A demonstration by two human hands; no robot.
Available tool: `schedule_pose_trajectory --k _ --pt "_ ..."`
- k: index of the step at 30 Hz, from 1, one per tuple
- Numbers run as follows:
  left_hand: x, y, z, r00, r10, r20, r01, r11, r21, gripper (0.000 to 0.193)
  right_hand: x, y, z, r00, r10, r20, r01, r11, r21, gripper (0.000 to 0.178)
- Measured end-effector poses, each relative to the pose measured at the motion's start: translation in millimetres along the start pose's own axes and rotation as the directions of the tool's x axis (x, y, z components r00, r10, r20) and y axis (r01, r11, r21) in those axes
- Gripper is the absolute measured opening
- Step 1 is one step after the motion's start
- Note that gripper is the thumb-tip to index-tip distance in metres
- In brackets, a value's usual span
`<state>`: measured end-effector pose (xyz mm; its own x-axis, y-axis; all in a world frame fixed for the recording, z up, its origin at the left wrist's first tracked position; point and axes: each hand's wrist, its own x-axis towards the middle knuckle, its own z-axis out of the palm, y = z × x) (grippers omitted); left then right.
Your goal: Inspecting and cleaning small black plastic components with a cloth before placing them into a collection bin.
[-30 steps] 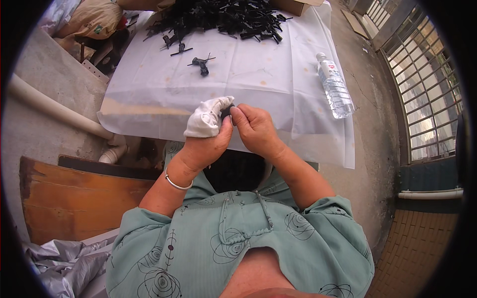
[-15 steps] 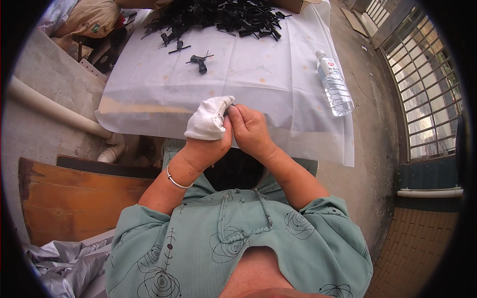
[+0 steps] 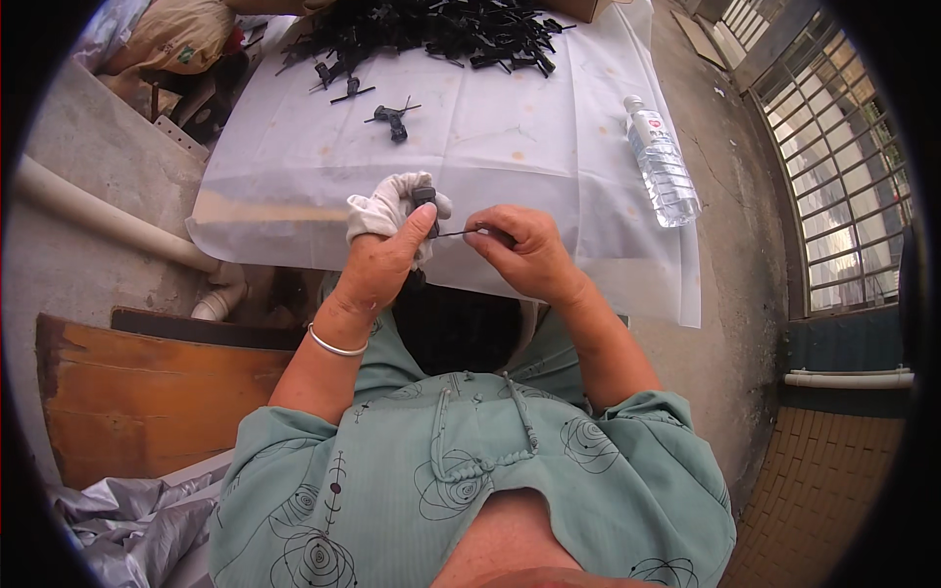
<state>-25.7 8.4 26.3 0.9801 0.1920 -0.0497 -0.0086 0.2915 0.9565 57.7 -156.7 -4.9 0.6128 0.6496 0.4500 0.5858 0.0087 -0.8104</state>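
In my left hand point(image 3: 387, 235), partly covered by a white glove with the thumb bare, is a small black part point(image 3: 424, 198), the thumb pressing against its side. A thin dark rod point(image 3: 453, 233) runs from that part toward the right. My right hand point(image 3: 524, 247), bare, pinches the rod's outer end between thumb and fingers. Both hands are above the near edge of the table. Farther off, a similar loose black part with thin rods point(image 3: 392, 122) lies on the white table cover point(image 3: 490, 162).
A large heap of black parts point(image 3: 421, 34) fills the far end of the table. A clear water bottle point(image 3: 662, 162) lies at the right edge. Bags point(image 3: 176, 34) are at far left, a pipe point(image 3: 118, 216) and a wooden board point(image 3: 167, 392) at left, a barred window point(image 3: 838, 157) at right.
My hands have moved apart from being pressed together. The left has turned and shifted left, bringing the black part into sight; the right has drawn rightward, showing the rod.
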Motion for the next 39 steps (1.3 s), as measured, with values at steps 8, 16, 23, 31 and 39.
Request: schedule_pose_trajectory --k 8,16,23,31,39 --pt "-7.6 6.6 8.9 0.977 -0.024 0.213 -0.048 0.944 0.327 0.029 11.9 -16.3 1.0 0.982 0.177 0.067 -0.188 0.949 0.253 0.012" --pt "-5.2 -1.5 9.2 0.991 0.067 0.119 -0.1 0.947 0.305 0.022 8.1 -21.2 5.5 0.999 0.044 0.005 -0.044 0.993 0.108 0.014" --pt "-4.5 -14.6 17.6 0.893 0.418 0.168 -0.411 0.603 0.684 0.023 12.8 -24.0 14.7 0.974 0.205 0.095 -0.211 0.976 0.058 0.022" --pt "-3.8 -22.7 9.6 0.938 0.346 0.0 -0.34 0.923 0.181 0.019 0.5 -11.2 13.4 0.981 0.186 0.056 -0.194 0.91 0.365 0.017" --pt "-12.3 -25.4 9.9 0.982 0.129 -0.14 -0.167 0.937 -0.308 0.022 -20.5 -14.2 14.9 0.879 0.352 0.322 -0.379 0.925 0.024 0.031"
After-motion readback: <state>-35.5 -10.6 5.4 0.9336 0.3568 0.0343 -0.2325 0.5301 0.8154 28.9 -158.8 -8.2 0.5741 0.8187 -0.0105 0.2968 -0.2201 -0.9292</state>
